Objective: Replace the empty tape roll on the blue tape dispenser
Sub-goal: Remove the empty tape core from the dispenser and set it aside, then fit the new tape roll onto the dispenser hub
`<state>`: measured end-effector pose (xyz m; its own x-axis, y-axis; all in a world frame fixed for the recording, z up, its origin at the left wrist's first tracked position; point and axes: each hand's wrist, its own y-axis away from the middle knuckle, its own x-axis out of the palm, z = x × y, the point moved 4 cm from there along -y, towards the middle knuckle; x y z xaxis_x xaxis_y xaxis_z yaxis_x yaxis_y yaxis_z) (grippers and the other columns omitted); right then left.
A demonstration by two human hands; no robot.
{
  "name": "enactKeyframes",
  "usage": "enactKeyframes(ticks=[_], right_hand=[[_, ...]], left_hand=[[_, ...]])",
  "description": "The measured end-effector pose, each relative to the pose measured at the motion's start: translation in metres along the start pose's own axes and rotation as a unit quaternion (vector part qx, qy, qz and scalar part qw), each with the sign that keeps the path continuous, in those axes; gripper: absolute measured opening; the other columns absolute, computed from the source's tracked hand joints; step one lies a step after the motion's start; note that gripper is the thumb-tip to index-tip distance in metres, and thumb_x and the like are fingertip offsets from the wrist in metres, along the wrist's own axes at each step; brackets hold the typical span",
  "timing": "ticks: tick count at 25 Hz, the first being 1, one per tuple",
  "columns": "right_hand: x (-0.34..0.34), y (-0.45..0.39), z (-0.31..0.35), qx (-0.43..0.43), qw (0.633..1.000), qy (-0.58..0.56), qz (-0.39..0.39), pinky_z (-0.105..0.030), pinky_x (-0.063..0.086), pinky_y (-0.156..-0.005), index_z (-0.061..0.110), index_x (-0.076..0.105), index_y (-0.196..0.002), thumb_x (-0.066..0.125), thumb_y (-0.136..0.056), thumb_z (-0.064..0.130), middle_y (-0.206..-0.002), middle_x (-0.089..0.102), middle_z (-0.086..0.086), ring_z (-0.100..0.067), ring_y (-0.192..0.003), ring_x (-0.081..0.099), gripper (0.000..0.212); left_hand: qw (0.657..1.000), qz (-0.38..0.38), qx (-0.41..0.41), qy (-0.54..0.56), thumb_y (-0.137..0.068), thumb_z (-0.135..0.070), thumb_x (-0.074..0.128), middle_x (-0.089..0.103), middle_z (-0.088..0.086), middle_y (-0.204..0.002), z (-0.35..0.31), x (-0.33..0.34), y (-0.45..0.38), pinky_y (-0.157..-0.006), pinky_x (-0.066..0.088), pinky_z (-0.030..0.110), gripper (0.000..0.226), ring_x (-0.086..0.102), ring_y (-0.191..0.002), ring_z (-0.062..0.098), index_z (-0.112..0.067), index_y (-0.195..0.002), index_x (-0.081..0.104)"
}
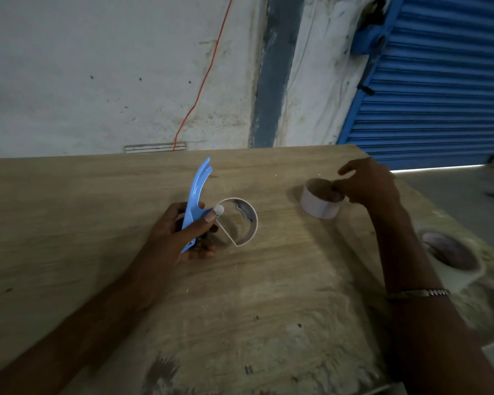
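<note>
My left hand point(183, 232) grips the blue tape dispenser point(196, 195) on its edge on the wooden table point(97, 209), handle pointing away from me. Its clear curved guard point(247, 220) sticks out to the right, and no roll sits inside it. To the right, my right hand point(365, 186) pinches the rim of a thin pale roll core point(318, 205) that rests on the table, fingers reaching inside it. A fuller roll of tape point(451, 258) lies near the right edge, partly hidden behind my right forearm.
The table's far edge meets a stained white wall point(97, 67) with a red cable point(203, 81) running down it. A blue roller shutter point(439, 81) stands at the back right. The table's right edge drops off beside the fuller roll.
</note>
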<state>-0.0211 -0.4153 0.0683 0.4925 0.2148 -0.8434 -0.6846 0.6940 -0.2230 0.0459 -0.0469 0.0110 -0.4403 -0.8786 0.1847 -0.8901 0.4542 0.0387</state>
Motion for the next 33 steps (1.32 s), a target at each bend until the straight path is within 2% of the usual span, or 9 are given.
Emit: enactKeyframes(ticks=[5,8,13,15,18,20,26,30,33], right_hand=[[-0.039,0.058,0.015,-0.15,0.981,-0.095,-0.081,-0.024,0.057,-0.086,0.015,0.08,-0.115,0.079,-0.091,0.03,-0.106,0.082,-0.002,-0.012,-0.095,0.076,0.028],[-0.077,0.082,-0.022,-0.121,0.987,-0.057,-0.086,-0.025,0.05,-0.091,0.016,0.079,-0.12,0.076,-0.092,0.021,-0.114,0.081,-0.005,-0.016,-0.105,0.074,0.028],[-0.107,0.069,-0.122,0.076,0.977,0.105,0.172,-0.046,0.047,-0.112,0.018,0.042,-0.158,0.082,-0.09,0.03,-0.158,0.05,-0.022,-0.038,-0.138,0.055,0.08],[-0.1,0.073,-0.139,0.1,0.963,0.091,0.234,-0.047,0.054,-0.101,0.018,0.031,-0.163,0.08,-0.092,0.034,-0.16,0.047,-0.02,-0.041,-0.135,0.056,0.088],[-0.099,0.07,-0.155,0.12,0.975,0.041,0.18,-0.041,0.064,-0.07,0.014,0.058,-0.141,0.081,-0.09,0.038,-0.137,0.063,-0.02,-0.037,-0.106,0.069,0.06],[-0.105,0.069,-0.154,0.121,0.981,0.041,0.147,-0.049,0.067,-0.074,0.009,0.071,-0.124,0.081,-0.092,0.027,-0.125,0.071,-0.024,-0.039,-0.101,0.073,0.038],[-0.119,0.088,-0.062,-0.072,0.987,-0.055,0.137,-0.056,0.062,-0.091,0.026,0.074,-0.113,0.074,-0.094,0.01,-0.105,0.081,-0.012,-0.035,-0.102,0.077,0.024],[-0.103,0.113,0.056,-0.285,0.93,-0.107,0.206,-0.019,0.057,-0.095,0.023,0.078,-0.122,0.074,-0.097,0.011,-0.116,0.08,0.012,-0.002,-0.11,0.074,0.029],[-0.073,0.123,0.129,-0.397,0.88,-0.102,0.241,-0.015,0.055,-0.098,0.024,0.076,-0.128,0.074,-0.098,0.01,-0.12,0.08,0.011,0.001,-0.113,0.073,0.033]], left_hand=[[0.997,0.062,-0.034,0.031,-0.059,-0.042,0.095,0.073,0.015,-0.1,0.005,0.016,0.009,-0.062,0.062,0.03,0.084,0.069,-0.071,0.024,-0.007,-0.128,0.062],[0.993,0.111,-0.043,0.026,-0.044,-0.051,0.099,0.078,0.01,-0.094,0.012,0.034,0.021,-0.062,0.063,0.032,0.089,0.073,-0.066,0.018,-0.014,-0.119,0.069],[0.993,0.106,-0.022,0.035,-0.039,-0.052,0.099,0.079,0.008,-0.088,0.011,0.034,0.029,-0.059,0.063,0.029,0.088,0.074,-0.065,0.016,-0.018,-0.116,0.072],[0.994,0.101,-0.013,0.041,-0.032,-0.057,0.099,0.078,0.009,-0.088,0.009,0.034,0.03,-0.059,0.062,0.029,0.093,0.074,-0.065,0.015,-0.018,-0.113,0.073],[0.995,0.088,-0.016,0.041,-0.03,-0.058,0.099,0.073,0.016,-0.093,0.008,0.033,0.029,-0.058,0.062,0.029,0.102,0.073,-0.062,0.017,-0.013,-0.117,0.07],[0.996,0.084,-0.015,0.041,-0.03,-0.059,0.099,0.073,0.015,-0.093,0.009,0.029,0.027,-0.058,0.062,0.029,0.102,0.073,-0.062,0.019,-0.013,-0.117,0.07],[0.997,0.058,-0.017,0.038,-0.04,-0.051,0.097,0.075,0.015,-0.092,0.005,0.012,0.02,-0.056,0.062,0.029,0.088,0.071,-0.061,0.02,-0.012,-0.115,0.071],[0.999,0.018,-0.017,0.027,-0.042,-0.053,0.096,0.071,0.015,-0.089,0.0,0.002,0.016,-0.059,0.061,0.029,0.081,0.067,-0.058,0.02,-0.013,-0.109,0.073],[0.999,-0.019,-0.021,0.043,-0.074,-0.047,0.079,0.069,0.014,-0.087,-0.004,-0.007,0.016,-0.059,0.059,0.03,0.043,0.063,-0.06,0.022,-0.014,-0.102,0.076]])
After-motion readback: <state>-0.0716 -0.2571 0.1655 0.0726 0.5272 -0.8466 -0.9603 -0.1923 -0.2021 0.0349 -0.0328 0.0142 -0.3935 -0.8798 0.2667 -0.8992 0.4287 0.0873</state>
